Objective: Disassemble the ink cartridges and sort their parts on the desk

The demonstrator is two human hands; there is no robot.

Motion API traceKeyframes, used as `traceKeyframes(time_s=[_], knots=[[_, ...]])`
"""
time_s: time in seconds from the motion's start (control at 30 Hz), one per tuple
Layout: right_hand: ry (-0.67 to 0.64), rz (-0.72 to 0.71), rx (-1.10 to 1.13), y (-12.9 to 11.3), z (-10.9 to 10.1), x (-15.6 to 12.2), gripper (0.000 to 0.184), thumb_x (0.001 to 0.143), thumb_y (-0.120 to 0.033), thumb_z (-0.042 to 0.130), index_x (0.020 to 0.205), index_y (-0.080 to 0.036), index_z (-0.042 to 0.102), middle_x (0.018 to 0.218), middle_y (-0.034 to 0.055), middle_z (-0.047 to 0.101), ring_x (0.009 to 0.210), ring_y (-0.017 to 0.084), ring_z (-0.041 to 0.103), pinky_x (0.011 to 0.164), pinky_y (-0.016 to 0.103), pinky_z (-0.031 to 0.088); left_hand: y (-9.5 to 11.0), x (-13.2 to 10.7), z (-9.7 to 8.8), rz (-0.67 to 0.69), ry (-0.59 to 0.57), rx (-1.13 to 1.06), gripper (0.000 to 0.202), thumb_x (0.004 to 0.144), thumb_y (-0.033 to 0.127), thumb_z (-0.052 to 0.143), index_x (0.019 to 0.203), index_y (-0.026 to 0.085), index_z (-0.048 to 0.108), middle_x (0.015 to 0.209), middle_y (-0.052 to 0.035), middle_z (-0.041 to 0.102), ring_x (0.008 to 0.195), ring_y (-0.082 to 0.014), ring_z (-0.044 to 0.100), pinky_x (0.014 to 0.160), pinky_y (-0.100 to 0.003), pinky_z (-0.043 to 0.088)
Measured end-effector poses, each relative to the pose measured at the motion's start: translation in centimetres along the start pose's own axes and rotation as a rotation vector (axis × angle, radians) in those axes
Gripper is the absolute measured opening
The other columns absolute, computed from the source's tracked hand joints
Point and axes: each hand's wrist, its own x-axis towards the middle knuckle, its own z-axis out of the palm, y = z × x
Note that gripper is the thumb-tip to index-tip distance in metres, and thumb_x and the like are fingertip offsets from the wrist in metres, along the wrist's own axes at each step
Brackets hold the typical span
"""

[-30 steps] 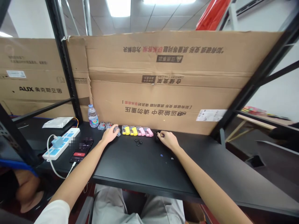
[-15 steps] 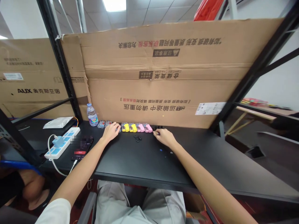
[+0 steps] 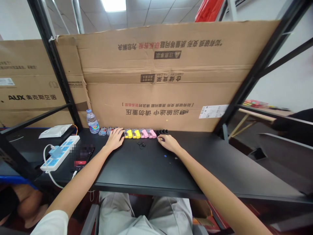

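A row of small toy-like pieces lies along the back of the black table (image 3: 151, 169): clear ones (image 3: 102, 131) at the left, yellow ones (image 3: 133, 133) in the middle, pink ones (image 3: 148, 133) to the right. My left hand (image 3: 115, 139) rests on the row between the clear and yellow pieces, fingers curled down over something I cannot make out. My right hand (image 3: 167, 142) lies just right of the pink pieces, fingers curled, its tips near small black parts (image 3: 163, 132). A few black rings (image 3: 141, 144) lie between my hands.
A water bottle (image 3: 92, 121) stands at the back left. A white power strip (image 3: 60, 153) and a phone (image 3: 81, 157) lie at the left. A large cardboard sheet (image 3: 161, 81) walls off the back. Black shelf posts (image 3: 55, 65) frame the table. Another person's limb shows at lower left.
The view has shifted so the scene sits further left and lower. My hands have stayed at the row, the right hand moving a little away from the black parts.
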Motion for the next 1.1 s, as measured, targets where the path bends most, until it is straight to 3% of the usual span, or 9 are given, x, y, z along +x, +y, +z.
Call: traceKeyframes(time_s=[0.23,0.33,0.4,0.57,0.63,0.73,0.83,0.97,1.1], knots=[[-0.027,-0.013,-0.03,-0.2,0.9,0.1,0.036,0.098,-0.032,0.056,0.126,-0.026,0.078,0.122,0.0097,0.08,0.109,0.028,0.076,0.089,0.032,0.055,1.4,0.1,0.0,0.061,-0.085,-0.043,0.039,0.099,0.024,0.055,0.136,0.028,0.067,0.157,-0.0082,0.059,0.149,-0.035,0.044,0.12,-0.059,0.033],[-0.019,-0.013,-0.023,-0.2,0.8,0.0,0.035,0.098,-0.032,0.058,0.125,-0.026,0.078,0.122,0.0095,0.08,0.108,0.027,0.076,0.089,0.031,0.055,1.6,0.1,-0.9,0.071,-0.082,-0.095,0.024,0.098,0.034,0.064,0.12,0.026,0.071,0.156,-0.0083,0.059,0.149,-0.0353,0.044,0.12,-0.057,0.035],[-0.012,-0.013,-0.02,-0.1,0.8,-0.1,0.034,0.097,-0.033,0.06,0.124,-0.026,0.078,0.12,0.009,0.08,0.106,0.026,0.076,0.088,0.03,0.055,1.8,0.1,-1.6,0.083,-0.081,-0.152,0.026,0.096,0.046,0.07,0.111,0.024,0.069,0.151,-0.0098,0.061,0.144,-0.0345,0.048,0.117,-0.054,0.039],[-0.01,-0.008,-0.014,-0.1,0.7,-0.1,0.032,0.097,-0.032,0.062,0.123,-0.025,0.079,0.116,0.009,0.081,0.105,0.026,0.076,0.088,0.029,0.055,2.0,-0.1,-1.8,0.048,-0.124,-0.212,0.068,0.086,0.059,0.08,0.138,0.023,0.056,0.15,-0.0145,0.058,0.14,-0.0363,0.051,0.116,-0.053,0.04],[-0.011,-0.019,-0.013,-0.5,0.8,-0.3,0.032,0.098,-0.03,0.061,0.125,-0.025,0.078,0.113,0.0088,0.081,0.103,0.026,0.076,0.088,0.029,0.055,1.8,-0.1,-1.5,0.036,-0.151,-0.198,0.069,0.089,0.058,0.077,0.144,0.025,0.053,0.153,-0.0142,0.056,0.145,-0.0369,0.047,0.12,-0.055,0.035],[0.032,-0.129,0.003,-1.8,1.3,-1.0,0.036,0.1,-0.028,0.058,0.132,-0.025,0.074,0.121,0.0087,0.078,0.105,0.025,0.076,0.09,0.03,0.057,1.6,-0.1,-1.4,0.044,-0.147,-0.172,0.053,0.092,0.057,0.073,0.133,0.026,0.06,0.149,-0.0125,0.058,0.144,-0.0356,0.048,0.12,-0.054,0.036],[0.115,-0.3,0.034,-3.9,2.1,-1.7,0.037,0.105,-0.027,0.052,0.136,-0.025,0.071,0.146,0.0098,0.065,0.113,0.024,0.074,0.096,0.032,0.058,1.6,0.0,-1.7,0.054,-0.117,-0.178,0.044,0.09,0.059,0.075,0.115,0.024,0.064,0.15,-0.0121,0.054,0.14,-0.0341,0.052,0.118,-0.053,0.04],[0.056,-0.47,0.051,-6.8,2.9,-2.0,0.044,0.109,-0.029,0.045,0.15,-0.028,0.062,0.161,0.0065,0.055,0.13,0.026,0.068,0.108,0.038,0.058,1.6,0.0,-2.0,0.058,-0.125,-0.193,0.047,0.088,0.062,0.077,0.111,0.024,0.061,0.152,-0.0123,0.052,0.14,-0.0335,0.053,0.118,-0.052,0.04],[-0.034,-0.516,0.039,-7.9,3.2,-1.5,0.045,0.11,-0.032,0.046,0.152,-0.031,0.061,0.162,0.0007,0.054,0.142,0.026,0.06,0.113,0.039,0.055,1.6,0.0,-2.0,0.067,-0.135,-0.208,0.045,0.091,0.062,0.075,0.111,0.025,0.061,0.148,-0.0117,0.055,0.14,-0.0325,0.052,0.118,-0.05,0.04]])
